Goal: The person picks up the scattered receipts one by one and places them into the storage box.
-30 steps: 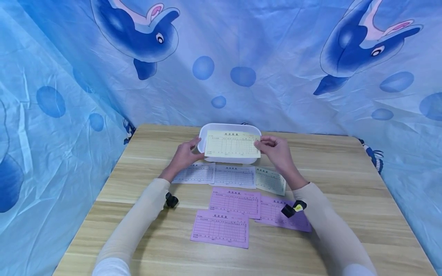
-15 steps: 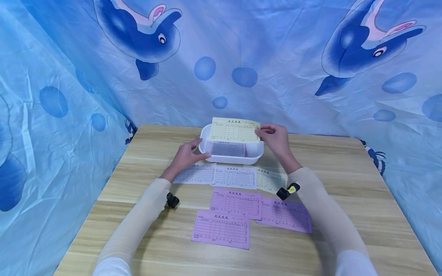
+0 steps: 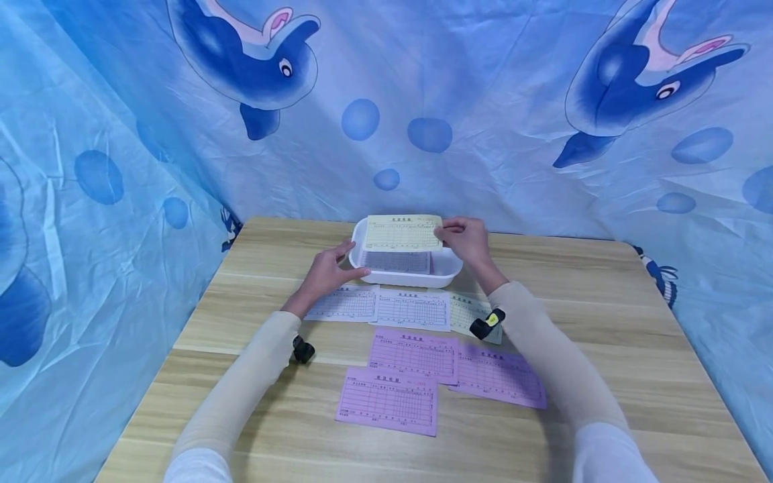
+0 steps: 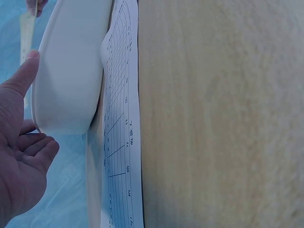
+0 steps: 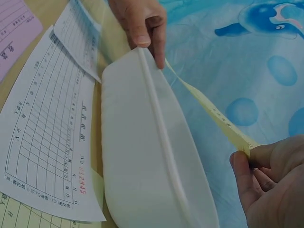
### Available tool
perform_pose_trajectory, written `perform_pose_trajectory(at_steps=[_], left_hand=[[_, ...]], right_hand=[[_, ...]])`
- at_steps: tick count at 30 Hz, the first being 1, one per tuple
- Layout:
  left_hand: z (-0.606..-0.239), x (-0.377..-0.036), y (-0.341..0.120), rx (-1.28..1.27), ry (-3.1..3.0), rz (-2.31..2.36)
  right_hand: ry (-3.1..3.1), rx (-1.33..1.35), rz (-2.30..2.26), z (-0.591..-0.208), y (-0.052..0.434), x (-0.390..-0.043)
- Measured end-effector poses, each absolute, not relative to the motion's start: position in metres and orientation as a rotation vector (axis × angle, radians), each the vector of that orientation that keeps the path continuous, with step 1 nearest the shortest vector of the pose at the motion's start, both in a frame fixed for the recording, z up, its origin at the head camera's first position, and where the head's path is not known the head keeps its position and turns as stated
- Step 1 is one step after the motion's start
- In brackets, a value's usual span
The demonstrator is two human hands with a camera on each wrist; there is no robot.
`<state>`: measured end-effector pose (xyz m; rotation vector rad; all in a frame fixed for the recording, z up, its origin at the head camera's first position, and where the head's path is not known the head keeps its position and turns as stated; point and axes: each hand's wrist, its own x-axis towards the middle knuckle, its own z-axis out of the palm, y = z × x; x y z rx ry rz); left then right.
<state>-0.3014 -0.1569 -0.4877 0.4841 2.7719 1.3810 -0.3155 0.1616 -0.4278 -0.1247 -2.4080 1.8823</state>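
My right hand (image 3: 466, 240) pinches the right edge of a pale yellow receipt slip (image 3: 403, 232) between thumb and fingers. The slip hangs over the back of a white plastic box (image 3: 443, 272), and in the right wrist view the yellow slip (image 5: 216, 114) appears nearly edge-on. My left hand (image 3: 325, 274) holds the box's left end, thumb at the front rim and fingers at the side. In the left wrist view the left thumb touches the box wall (image 4: 71, 71). Inside the box lies a shaded receipt slip (image 3: 395, 262), partly covered by the yellow one.
Two white receipt slips (image 3: 413, 310) and a pale green-yellow slip (image 3: 471, 315) lie in a row before the box. Nearer are purple slips, among them one in front (image 3: 386, 402) and one at right (image 3: 500, 377). A blue dolphin-print sheet (image 3: 423, 174) hangs behind the wooden table (image 3: 604, 322).
The right hand lifted the yellow slip up and back from over the box, uncovering the slip inside, then shifted it slightly left and lower. The left hand stays at the box.
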Motion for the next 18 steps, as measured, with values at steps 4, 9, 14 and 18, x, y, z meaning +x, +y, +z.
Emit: perform_pose_trajectory(at_steps=[4, 9, 14, 18], left_hand=[[-0.488, -0.302, -0.158, 0.489, 2.772, 1.381], [-0.488, -0.302, -0.158, 0.487, 2.769, 1.397], [-0.489, -0.303, -0.157, 0.494, 2.763, 1.400], [-0.488, -0.302, -0.158, 0.490, 2.755, 1.407]], right_hand=[[-2.474, -0.123, 1.808, -0.434, 0.156, -0.320], [-2.523, -0.122, 1.762, -0.438, 0.149, -0.325], [-2.543, -0.135, 1.731, -0.441, 0.145, -0.328], [-2.581, -0.116, 1.692, -0.445, 0.142, -0.328]])
